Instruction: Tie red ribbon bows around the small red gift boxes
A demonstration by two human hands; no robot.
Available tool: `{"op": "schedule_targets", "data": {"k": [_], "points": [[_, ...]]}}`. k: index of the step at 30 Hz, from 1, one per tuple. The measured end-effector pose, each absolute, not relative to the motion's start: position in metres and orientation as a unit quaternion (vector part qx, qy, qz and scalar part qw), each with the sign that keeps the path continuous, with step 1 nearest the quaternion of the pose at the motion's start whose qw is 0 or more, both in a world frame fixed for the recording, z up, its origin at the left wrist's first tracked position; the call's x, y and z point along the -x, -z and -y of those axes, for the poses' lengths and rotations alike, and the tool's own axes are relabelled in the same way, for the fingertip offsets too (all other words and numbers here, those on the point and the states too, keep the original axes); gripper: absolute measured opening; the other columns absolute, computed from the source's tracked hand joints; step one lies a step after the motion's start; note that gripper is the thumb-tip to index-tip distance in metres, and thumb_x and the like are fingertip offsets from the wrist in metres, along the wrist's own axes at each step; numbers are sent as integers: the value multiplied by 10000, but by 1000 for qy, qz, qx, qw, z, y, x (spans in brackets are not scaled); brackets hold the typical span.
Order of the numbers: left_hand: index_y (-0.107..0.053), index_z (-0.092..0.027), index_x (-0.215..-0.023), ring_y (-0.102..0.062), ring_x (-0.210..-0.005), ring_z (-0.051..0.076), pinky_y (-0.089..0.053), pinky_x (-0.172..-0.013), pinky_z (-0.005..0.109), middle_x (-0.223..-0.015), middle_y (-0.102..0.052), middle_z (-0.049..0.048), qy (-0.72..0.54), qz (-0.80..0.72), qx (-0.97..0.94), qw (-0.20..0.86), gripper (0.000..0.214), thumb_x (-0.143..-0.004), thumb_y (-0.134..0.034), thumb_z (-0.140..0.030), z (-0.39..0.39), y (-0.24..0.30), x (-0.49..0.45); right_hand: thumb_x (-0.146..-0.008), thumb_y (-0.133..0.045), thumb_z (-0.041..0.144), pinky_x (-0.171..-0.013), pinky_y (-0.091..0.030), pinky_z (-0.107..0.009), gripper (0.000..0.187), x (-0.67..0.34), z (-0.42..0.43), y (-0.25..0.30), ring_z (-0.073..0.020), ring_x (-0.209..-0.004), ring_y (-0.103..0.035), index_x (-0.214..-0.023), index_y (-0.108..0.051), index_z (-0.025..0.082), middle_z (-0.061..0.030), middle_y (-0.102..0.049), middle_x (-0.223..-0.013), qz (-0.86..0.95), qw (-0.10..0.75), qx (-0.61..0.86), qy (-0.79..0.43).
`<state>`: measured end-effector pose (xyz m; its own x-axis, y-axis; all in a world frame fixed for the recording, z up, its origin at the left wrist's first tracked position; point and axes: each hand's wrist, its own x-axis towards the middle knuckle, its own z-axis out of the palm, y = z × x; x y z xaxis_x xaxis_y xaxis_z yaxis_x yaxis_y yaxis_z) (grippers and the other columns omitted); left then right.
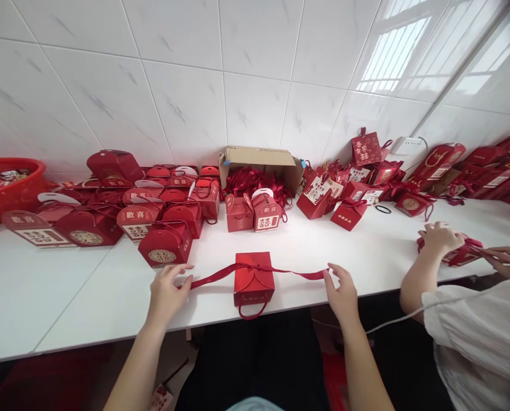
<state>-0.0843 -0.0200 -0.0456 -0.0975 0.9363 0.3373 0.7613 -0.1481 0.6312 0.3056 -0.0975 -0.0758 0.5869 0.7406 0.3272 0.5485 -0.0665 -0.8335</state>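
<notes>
A small red gift box (253,288) stands near the front edge of the white table, its cord handle hanging over the near side. Across its top runs a dark red ribbon (214,278), crossed or knotted at the middle. My left hand (169,291) pinches the ribbon's left end between thumb and fingers. At the other side, my right hand (341,290) pinches the right end. Both ends are stretched outward from the box, the right one sagging slightly.
Several red gift boxes (164,242) crowd the table at left. A cardboard box (258,154) of red ribbons stands by the tiled wall. A red basket (32,171) is at far left. More boxes (349,214) stand at right, where a co-worker's hands (443,237) handle a red box.
</notes>
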Motion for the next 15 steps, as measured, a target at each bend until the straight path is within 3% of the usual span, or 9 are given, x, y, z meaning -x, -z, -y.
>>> {"op": "schedule_targets", "data": {"k": [3, 8, 15], "points": [[-671, -232, -892, -574, -997, 274, -433, -918, 401, -991, -598, 69, -403, -604, -676, 128, 182, -773, -572, -328, 24, 38, 59, -827, -582, 438, -966, -436, -540, 428, -283, 89, 57, -319, -1141, -539, -1151, -595, 158, -177, -572, -1201, 499, 525, 683, -89], [-620, -229, -978, -573, -1043, 229, -451, -917, 371, -1067, -601, 57, -427, -503, -693, 290, 200, -820, -574, -343, 32, 24, 14, -848, -602, 327, -1050, -407, -447, 432, -232, 76, 24, -251, -1240, -488, -1262, -533, 228, -123, -528, -1310, 680, 471, 514, -228], [-577, -212, -991, -569, -1037, 214, -457, -925, 378, -1066, -588, 61, -452, -470, -666, 361, 224, -800, -613, -322, 30, 25, -9, -896, -498, 263, -1000, -458, -408, 293, -210, 62, 22, -230, -1210, -505, -1173, -592, 254, -95, -522, -1275, 669, 467, 501, -288]]}}
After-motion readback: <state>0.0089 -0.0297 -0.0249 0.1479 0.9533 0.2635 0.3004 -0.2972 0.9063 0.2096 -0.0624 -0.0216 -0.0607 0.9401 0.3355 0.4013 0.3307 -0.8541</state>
